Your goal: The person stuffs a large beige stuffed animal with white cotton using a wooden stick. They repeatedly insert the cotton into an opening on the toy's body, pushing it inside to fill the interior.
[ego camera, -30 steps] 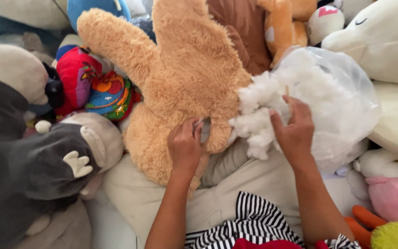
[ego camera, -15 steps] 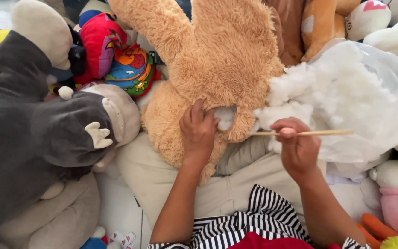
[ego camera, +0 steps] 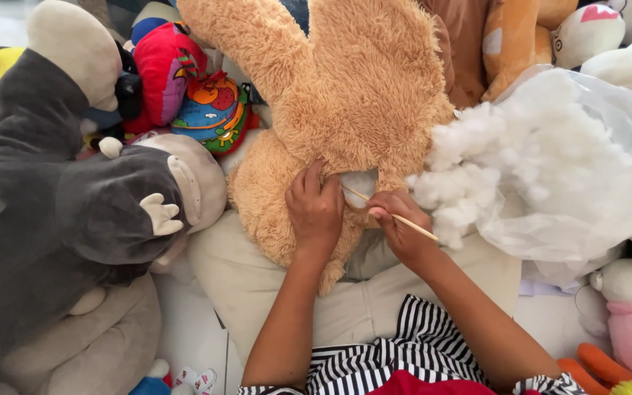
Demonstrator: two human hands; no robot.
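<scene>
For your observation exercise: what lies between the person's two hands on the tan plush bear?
In the head view, a patch of white stuffing shows between the left hand and right hand, with the thin wooden stick crossing over it on the tan plush bear.
</scene>
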